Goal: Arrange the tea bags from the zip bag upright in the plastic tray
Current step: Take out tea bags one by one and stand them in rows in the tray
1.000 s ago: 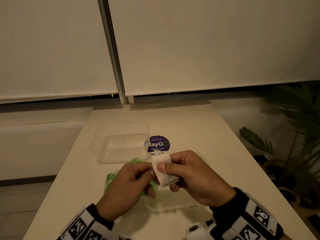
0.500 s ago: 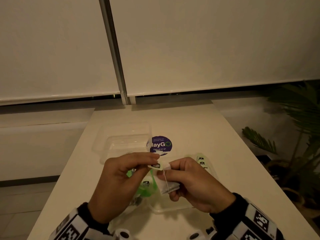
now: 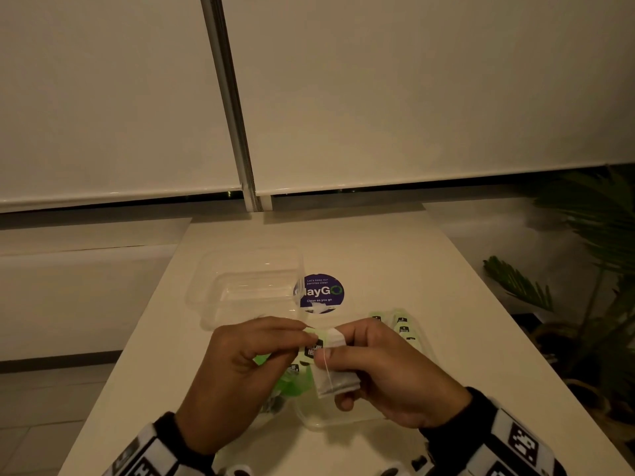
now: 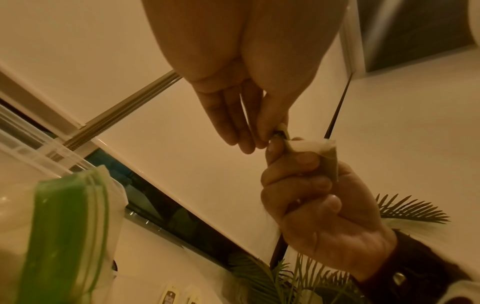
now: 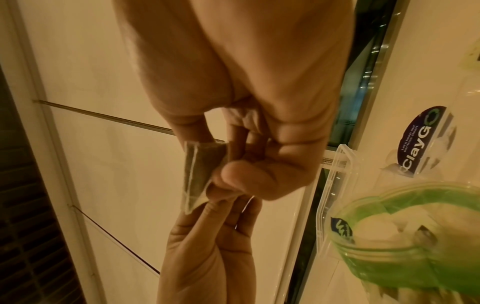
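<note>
Right hand [image 3: 391,369]: my grip is closed around one tea bag [image 3: 335,379], thumb on its front, held above the worktop [image 3: 395,255].
Left hand [image 3: 240,369]: my fingertips pinch the small paper tag [image 3: 313,348] of this tea bag, just beside my right thumb.
Zip bag [image 3: 285,381]: green, it lies on the worktop under my hands, with tea bags inside.
Plastic tray [image 3: 247,286]: clear, behind my hands, beside the round purple sticker [image 3: 321,293].
</note>
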Motion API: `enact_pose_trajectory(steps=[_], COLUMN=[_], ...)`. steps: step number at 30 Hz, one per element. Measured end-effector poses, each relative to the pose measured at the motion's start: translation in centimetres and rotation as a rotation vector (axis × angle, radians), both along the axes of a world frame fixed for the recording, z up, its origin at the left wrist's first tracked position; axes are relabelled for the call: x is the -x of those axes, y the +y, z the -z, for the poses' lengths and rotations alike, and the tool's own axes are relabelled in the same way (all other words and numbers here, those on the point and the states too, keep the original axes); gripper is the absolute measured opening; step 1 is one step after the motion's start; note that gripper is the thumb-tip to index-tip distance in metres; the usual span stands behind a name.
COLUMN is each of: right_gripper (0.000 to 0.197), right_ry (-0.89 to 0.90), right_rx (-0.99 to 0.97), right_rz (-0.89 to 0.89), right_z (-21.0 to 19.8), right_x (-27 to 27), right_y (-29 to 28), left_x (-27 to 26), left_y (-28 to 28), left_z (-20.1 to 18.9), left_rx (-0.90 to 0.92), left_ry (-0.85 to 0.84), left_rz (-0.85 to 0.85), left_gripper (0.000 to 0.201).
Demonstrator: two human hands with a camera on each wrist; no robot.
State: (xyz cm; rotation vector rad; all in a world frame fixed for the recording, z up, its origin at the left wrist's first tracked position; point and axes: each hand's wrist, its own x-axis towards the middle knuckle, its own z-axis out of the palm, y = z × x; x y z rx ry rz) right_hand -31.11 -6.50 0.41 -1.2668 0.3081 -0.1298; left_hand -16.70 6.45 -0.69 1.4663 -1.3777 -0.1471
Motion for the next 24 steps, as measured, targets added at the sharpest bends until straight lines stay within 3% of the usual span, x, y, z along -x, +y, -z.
enact_pose_trajectory(steps=[4,11,14,24], right_gripper=[0.008,0.013,0.007,0.008], right_ry=[-0.001,-0.028,-0.017,0.042], right_rx=[0.043,0.098,0.163,0.218], right_rz=[0.004,-0.058,-0.056,0.051], right_z=[0.1,0.4,0.5,0.8], right_x=[0.0,0.1,0.0,0.1], right_y=[0.0,-0.2,-0.3,-1.0], left_x=[0.8,1.5,1.3,1.0], left_y=[0.0,-0.5,-0.8,-1.0], left_z=[0.0,-0.7,-0.9,-1.3], left_rx=[-0.031,-0.099,-0.125,-0.152], left_ry=[0.006,0.301,0.398,0.527], left_rz=[0.014,0.013,0.02,0.007], left_gripper=[0.026,0.018,0.032,0.03])
